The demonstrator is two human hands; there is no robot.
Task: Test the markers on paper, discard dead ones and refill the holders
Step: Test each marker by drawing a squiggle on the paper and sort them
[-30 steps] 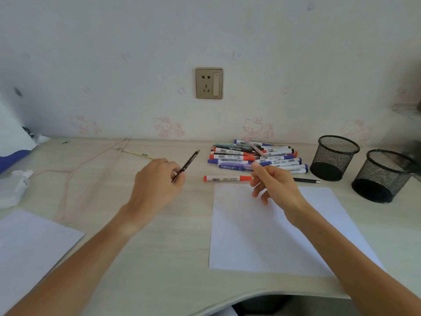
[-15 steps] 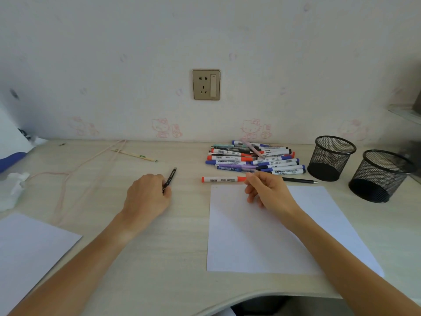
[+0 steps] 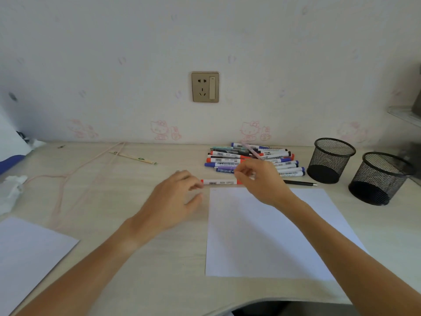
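A white marker with red ends (image 3: pixel 219 182) lies on the desk just beyond the top edge of the white test paper (image 3: pixel 262 233). My right hand (image 3: pixel 262 182) has its fingers curled over that marker's right end and seems to pinch it. My left hand (image 3: pixel 174 197) hovers at the marker's left end, blurred, fingers loosely spread, with nothing visible in it. Behind lies a pile of several markers (image 3: pixel 250 159). Two black mesh holders (image 3: pixel 330 159) (image 3: pixel 381 177) stand at the right, both with nothing inside.
A black pen (image 3: pixel 299 183) lies right of my right hand. A second sheet of paper (image 3: pixel 27 252) sits at the near left, crumpled tissue (image 3: pixel 11 190) at the far left. A pink cord (image 3: pixel 68 176) and wrapped chopsticks (image 3: pixel 134 158) lie behind.
My left hand lowered the black pen it was holding, then moved right to the red marker's left end; that pen is out of sight now. My right hand stayed at the marker's right end.
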